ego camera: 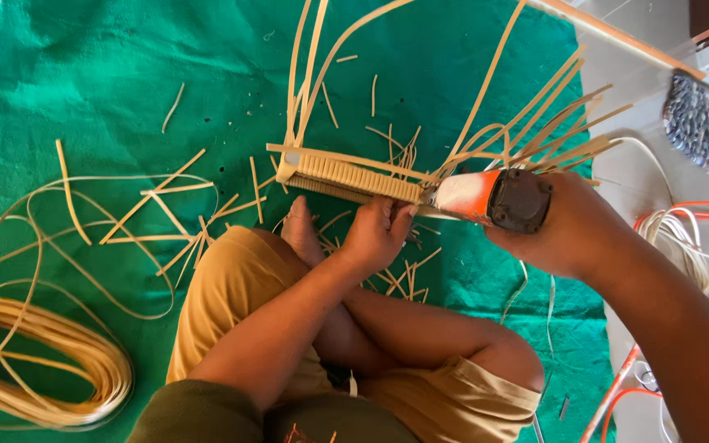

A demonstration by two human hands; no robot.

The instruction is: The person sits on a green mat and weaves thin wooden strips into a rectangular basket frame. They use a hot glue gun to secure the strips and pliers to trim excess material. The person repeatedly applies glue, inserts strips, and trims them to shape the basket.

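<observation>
Two hands are engaged on one piece of cane weaving, held above a green cloth (84, 74) spread over the floor.

Woven cane panel (353, 176) — a short ribbed strip bound between two flat splints, lying across the middle of the view just above the crossed legs. It is judged to be held low and close to the body so that its right end can be met squarely by the tool.

Left hand (375, 234) — fingers curled closed over the near edge of the panel, thumb side toward the tool; the piece is steadied against the push from the right.

Right hand (572, 234) — wrapped around an orange-bodied power tool (494, 199) with a dark round cap, its pale nose touching the panel's right end. The fingers are hidden on the far side, so the exact grip cannot be told beyond a firm hold.

Loose uprights (535, 123) — long unwoven strips fanning up and to the right from the panel, passing just over the tool and crowding its approach.

Offcuts (166, 213) — short trimmed pieces scattered on the cloth to the left and below the panel.

Cane coil (59, 361) — a bundled hoop at the lower left, well apart from the work.

Cords (683, 234) — white and orange, lying on the bare floor at the right, near the right forearm.
</observation>
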